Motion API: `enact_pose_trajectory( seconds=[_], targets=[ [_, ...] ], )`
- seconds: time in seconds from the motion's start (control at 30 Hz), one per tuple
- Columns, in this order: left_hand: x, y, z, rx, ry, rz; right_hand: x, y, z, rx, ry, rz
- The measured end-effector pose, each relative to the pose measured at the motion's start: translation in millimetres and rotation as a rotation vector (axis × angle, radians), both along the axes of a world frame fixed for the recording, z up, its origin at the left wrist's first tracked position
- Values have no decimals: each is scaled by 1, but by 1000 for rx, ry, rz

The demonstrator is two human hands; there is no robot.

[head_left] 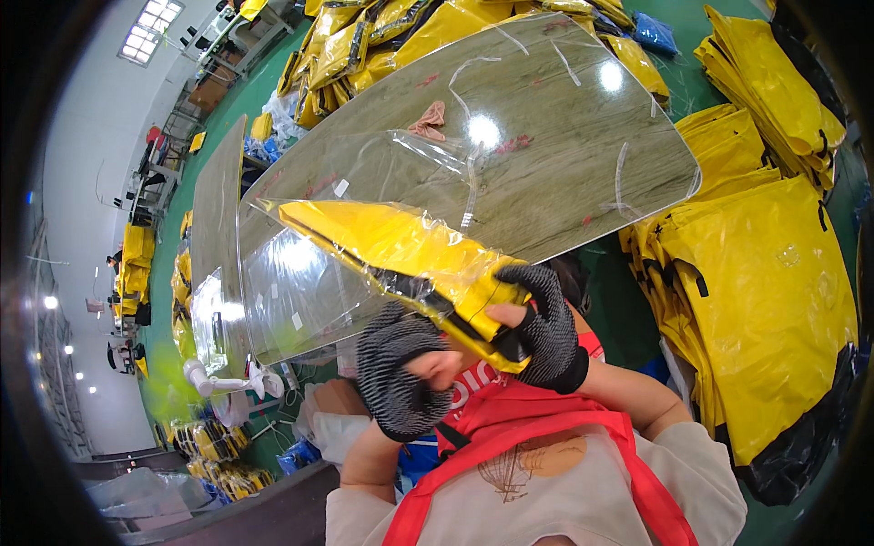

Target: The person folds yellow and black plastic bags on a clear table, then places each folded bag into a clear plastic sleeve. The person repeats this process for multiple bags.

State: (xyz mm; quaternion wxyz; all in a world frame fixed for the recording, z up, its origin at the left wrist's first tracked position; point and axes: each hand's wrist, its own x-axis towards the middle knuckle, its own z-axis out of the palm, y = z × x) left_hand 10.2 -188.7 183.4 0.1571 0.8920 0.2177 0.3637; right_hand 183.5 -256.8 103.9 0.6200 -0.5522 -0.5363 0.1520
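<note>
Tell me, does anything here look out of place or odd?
A crumpled pink cloth lies loose on the wood-patterned table, looking stray. Reddish marks also blotch that table; I can't tell whether they're stains. The yellow bundle in the right hand shows no obvious damage.

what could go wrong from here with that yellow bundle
The clear, glossy plastic sleeve around the folded yellow bundle with black parts looks thin, so a hard tug by the gloved right hand might tear it. The bundle's near end juts past the edge of the wood-patterned table, so it could drop if that hold slips. Loose, transparent plastic packaging on the tabletop might get dragged along if caught.
</note>
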Motion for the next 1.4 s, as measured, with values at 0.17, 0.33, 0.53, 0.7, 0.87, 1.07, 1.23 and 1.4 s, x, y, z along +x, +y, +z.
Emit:
enact_pose_trajectory(
  seconds=[0.17, 0.33, 0.53, 0.7, 0.87, 1.07, 1.23, 1.4],
  targets=[
    [-23, 52, -102, -610, -692, 631, 34, 1, -15, 170, 451, 220],
    [3, 31, -155, -1203, -604, 71, 62, 8, -44, 155, 914, -9],
    [12, -22, -126, -1404, -508, -112, 44, 1, -37, 108, 1485, 40],
    [13, -9, -115, -1061, -311, 216, 39, 13, -48, 72, 1558, 161],
    [-5, 9, -147, -694, -36, 36, 51, 22, -59, 204, 1158, -92],
    [4, 69, 8, 613, 179, 311, 113, 10, -3, 72, 360, 292],
    [58, 118, -6, 341, 351, -256, 107, 15, -12, 145, -18, 212],
    [116, 93, -18, 384, 201, -307, 97, 15, -11, -75, 511, 403]
  ],
)
